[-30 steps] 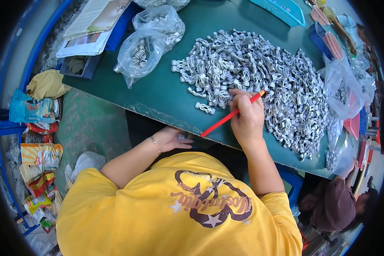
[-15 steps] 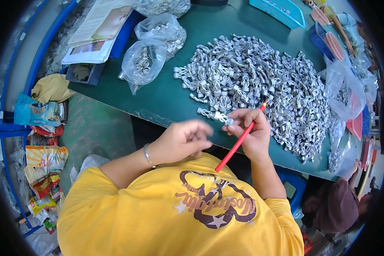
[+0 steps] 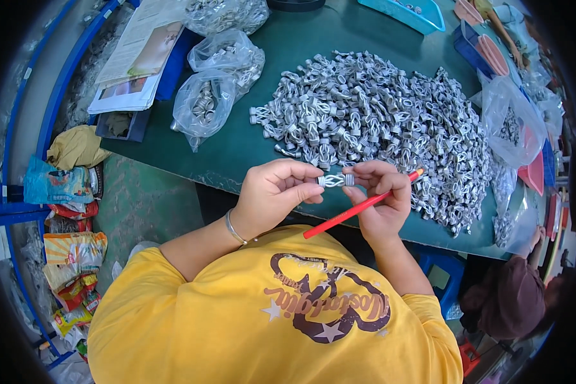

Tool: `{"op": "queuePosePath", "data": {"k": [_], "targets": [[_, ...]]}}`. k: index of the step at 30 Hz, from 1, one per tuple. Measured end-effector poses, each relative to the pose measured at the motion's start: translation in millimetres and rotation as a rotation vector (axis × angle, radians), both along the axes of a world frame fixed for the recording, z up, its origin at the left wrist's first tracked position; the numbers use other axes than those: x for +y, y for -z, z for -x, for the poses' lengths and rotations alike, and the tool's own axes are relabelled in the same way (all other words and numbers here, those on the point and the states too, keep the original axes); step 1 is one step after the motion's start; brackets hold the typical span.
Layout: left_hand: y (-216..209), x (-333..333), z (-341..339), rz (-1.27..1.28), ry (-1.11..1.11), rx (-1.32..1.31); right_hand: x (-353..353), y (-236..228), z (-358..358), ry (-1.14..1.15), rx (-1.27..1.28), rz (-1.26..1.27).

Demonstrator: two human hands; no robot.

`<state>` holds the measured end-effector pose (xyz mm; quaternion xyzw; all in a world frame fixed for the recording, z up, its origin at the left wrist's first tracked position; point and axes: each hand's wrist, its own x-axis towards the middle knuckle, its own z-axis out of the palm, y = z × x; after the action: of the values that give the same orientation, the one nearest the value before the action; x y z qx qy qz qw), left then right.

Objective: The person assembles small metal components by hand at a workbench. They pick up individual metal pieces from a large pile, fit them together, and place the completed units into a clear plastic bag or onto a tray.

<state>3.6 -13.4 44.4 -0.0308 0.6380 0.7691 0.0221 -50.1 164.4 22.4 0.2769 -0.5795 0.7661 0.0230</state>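
A small silver metal piece [image 3: 336, 181], with ribbed ends and a looped, twisted-looking middle, is held level over the table's near edge. My left hand [image 3: 276, 195] is closed, its thumb and fingertips pinching the left end. The fingertips of my right hand [image 3: 385, 201] grip the right end. Also in the right hand, a red pencil [image 3: 342, 217] slants across the fingers, one end toward the pile and the other near my shirt. Just beyond both hands spreads a large pile of similar silver pieces [image 3: 377, 115].
On the green table [image 3: 227, 153], clear bags of metal parts [image 3: 205, 109] lie left beside papers [image 3: 134, 67]. A turquoise tray [image 3: 406, 16] is at the back; another plastic bag [image 3: 512, 121] lies right. A person in dark clothing [image 3: 512, 297] is at lower right.
My left hand has moved right and up and now pinches the left end of the metal piece. The pencil in my right hand has tilted flatter.
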Motion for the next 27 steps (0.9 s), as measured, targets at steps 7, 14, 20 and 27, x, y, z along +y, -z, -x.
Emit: {"op": "queuePosePath", "data": {"k": [7,14,20,27], "targets": [[9.9,0.2,6.2,-0.522,0.074,-0.384,-11.7,-19.1,1.2,-0.102,0.374,-0.197],[12.8,-12.3,7.8,-0.542,0.085,-0.507,-3.3,-9.6,40.2,0.384,0.512,-0.767],[12.8,-9.9,15.6,-0.306,-0.008,-0.301,-2.7,-8.4,50.5,0.406,0.672,-0.862],[12.3,-1.6,28.0,-0.266,-0.034,-0.275,-6.1,-24.0,31.5,0.258,0.651,-0.669]]}}
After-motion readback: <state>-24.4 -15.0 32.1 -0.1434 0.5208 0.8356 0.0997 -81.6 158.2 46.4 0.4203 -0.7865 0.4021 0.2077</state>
